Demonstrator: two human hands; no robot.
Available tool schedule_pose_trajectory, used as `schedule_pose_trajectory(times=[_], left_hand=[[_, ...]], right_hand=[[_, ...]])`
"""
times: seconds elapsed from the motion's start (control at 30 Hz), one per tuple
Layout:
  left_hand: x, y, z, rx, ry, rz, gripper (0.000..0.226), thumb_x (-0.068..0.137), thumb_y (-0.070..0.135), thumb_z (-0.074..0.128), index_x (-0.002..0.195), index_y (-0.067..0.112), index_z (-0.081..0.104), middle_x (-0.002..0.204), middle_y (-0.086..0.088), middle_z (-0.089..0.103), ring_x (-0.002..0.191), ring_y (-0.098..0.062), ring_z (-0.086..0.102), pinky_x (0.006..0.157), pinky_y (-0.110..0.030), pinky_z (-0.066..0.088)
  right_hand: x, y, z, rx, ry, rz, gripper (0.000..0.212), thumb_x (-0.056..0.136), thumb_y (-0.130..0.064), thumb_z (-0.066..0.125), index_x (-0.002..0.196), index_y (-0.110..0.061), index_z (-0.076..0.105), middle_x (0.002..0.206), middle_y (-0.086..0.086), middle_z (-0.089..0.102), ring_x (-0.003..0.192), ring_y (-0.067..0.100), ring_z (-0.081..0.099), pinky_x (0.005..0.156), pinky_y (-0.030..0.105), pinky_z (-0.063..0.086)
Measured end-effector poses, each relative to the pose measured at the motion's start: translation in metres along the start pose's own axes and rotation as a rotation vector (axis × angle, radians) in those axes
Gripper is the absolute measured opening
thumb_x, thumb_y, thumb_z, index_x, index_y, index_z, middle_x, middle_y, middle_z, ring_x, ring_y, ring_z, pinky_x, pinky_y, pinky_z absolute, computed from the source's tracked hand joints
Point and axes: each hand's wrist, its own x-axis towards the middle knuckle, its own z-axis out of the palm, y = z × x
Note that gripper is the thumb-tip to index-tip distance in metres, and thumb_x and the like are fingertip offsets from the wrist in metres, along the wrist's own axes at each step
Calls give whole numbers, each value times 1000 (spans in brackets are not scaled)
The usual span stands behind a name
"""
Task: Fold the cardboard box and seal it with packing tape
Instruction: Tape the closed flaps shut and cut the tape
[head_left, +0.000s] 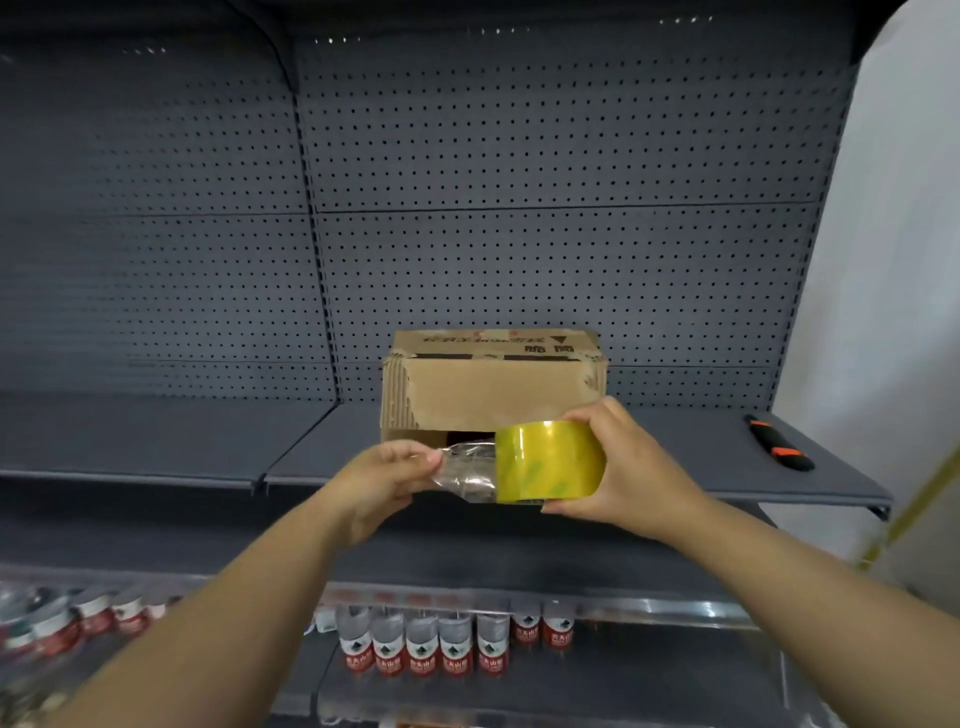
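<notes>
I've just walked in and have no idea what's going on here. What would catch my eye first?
The yellow tape roll stands out at the centre, held by the right hand, while the left hand pinches its clear loose end out to the left. Just behind them a worn cardboard box sits on the grey shelf, and an orange-and-black utility knife lies at the shelf's right end.
</notes>
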Motion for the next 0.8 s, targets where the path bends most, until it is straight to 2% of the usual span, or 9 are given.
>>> schedule_pose_trajectory(times=[0.17,0.23,0.3,0.47,0.63,0.73,0.8], left_hand=[[34,-24,-10,49,41,93,25,75,43,65,83,19,70,96,0,72,106,-22,58,110,-45,30],[50,-29,-13,35,43,123,19,84,34,62,84,16,68,86,4,72,97,-15,59,104,-39,32],[61,-33,-14,1,73,146,15,88,26,59,86,13,67,85,3,70,91,-12,59,99,-34,34],[90,-47,-21,-64,113,200,15,87,23,62,88,10,69,91,-2,70,96,-16,60,87,-27,39],[105,-53,-25,-116,183,236,8,86,21,63,83,16,68,90,2,71,91,-9,62,77,-17,41],[111,-57,-31,-115,200,244,7,86,21,64,83,17,69,93,2,71,93,-9,63,78,-18,42],[114,-59,-36,-102,215,248,8,85,21,65,86,15,70,95,-1,72,96,-13,64,85,-22,45]], right_hand=[[17,13,27,-42,6,33,83,57,-49,82,125,-25,42,113,-17,32,106,1,39,89,24,44],[27,17,36,-57,20,59,83,57,-50,82,125,-24,42,113,-17,33,106,2,40,88,25,45],[34,18,40,-76,33,69,84,57,-50,82,126,-23,43,114,-14,36,103,2,39,87,25,45],[55,21,55,-166,64,109,84,56,-55,79,125,-23,45,118,-7,44,105,7,46,81,32,50],[75,18,66,-244,64,108,85,57,-57,78,127,-24,43,117,-6,45,106,9,47,77,25,44],[84,16,73,-264,49,111,85,57,-56,78,128,-24,43,118,-6,44,108,10,47,77,23,38],[88,15,77,-270,45,119,85,58,-55,79,129,-24,43,119,-6,44,109,10,47,78,22,36]])
